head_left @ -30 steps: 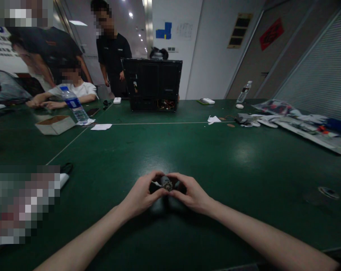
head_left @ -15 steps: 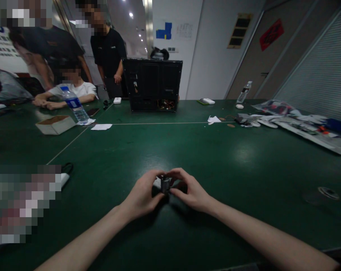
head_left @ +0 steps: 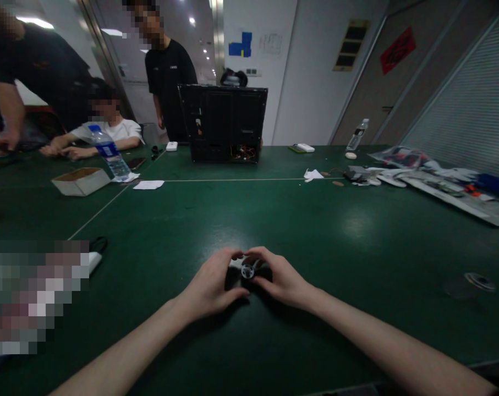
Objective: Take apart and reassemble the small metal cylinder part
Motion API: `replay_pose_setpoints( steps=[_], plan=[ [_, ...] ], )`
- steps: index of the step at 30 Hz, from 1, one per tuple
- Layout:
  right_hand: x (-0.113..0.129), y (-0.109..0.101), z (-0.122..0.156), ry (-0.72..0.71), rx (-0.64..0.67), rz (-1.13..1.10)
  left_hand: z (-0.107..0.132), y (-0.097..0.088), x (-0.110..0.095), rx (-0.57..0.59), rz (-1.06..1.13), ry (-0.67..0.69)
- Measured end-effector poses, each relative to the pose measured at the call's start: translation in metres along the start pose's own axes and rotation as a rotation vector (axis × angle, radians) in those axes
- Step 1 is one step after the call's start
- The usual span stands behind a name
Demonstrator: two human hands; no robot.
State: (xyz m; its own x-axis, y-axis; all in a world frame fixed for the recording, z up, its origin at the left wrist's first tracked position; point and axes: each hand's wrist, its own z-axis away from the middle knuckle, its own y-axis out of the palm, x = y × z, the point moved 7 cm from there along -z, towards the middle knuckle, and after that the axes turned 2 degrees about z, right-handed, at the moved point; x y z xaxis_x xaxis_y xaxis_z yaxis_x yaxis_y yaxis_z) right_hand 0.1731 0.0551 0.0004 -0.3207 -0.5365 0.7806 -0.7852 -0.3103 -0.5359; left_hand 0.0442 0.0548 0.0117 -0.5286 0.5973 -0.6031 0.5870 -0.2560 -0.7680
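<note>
A small dark cylindrical part (head_left: 247, 271) has its round, light-rimmed end facing me, with a hollow pattern inside the rim. My right hand (head_left: 284, 279) pinches it, thumb at the lower right and curled fingers above. My left hand (head_left: 211, 281) curves around the near left side. Its thumb lies below the part, visibly apart from it, and its fingertips meet my right fingertips at the top. Both hands are low over the green table (head_left: 249, 214). Whether my left fingertips also touch the part is hidden.
A black open-backed monitor-like unit (head_left: 226, 121) stands ahead. To the left are a white box (head_left: 82, 184) and a tilted water bottle (head_left: 109, 154). A tray of clutter (head_left: 459, 190) lies right, near a round-topped container (head_left: 474, 283). Several people are beyond the table.
The part has turned from upright side view to showing its round end. My left thumb has come away from it. Across the table, one standing person has leaned left.
</note>
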Motion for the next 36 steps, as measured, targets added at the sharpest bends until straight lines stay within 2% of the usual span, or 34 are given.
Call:
replay_pose_setpoints(
  steps=[10, 22, 25, 30, 36],
  plan=[
    [0.017, 0.001, 0.002, -0.089, 0.061, 0.084, -0.001, 0.003, 0.002, 0.024, 0.009, -0.048],
    [0.028, -0.011, 0.000, -0.201, -0.114, 0.238, -0.003, 0.006, 0.000, 0.044, -0.017, 0.001],
    [0.029, -0.018, 0.001, -0.193, -0.138, 0.252, -0.003, 0.005, -0.001, 0.039, -0.014, 0.008],
    [0.016, -0.024, -0.001, -0.100, -0.046, 0.353, -0.003, 0.000, -0.005, 0.020, -0.002, 0.009],
    [0.000, -0.019, 0.000, -0.045, 0.093, 0.412, -0.005, -0.006, -0.010, 0.033, -0.007, -0.009]
  ],
)
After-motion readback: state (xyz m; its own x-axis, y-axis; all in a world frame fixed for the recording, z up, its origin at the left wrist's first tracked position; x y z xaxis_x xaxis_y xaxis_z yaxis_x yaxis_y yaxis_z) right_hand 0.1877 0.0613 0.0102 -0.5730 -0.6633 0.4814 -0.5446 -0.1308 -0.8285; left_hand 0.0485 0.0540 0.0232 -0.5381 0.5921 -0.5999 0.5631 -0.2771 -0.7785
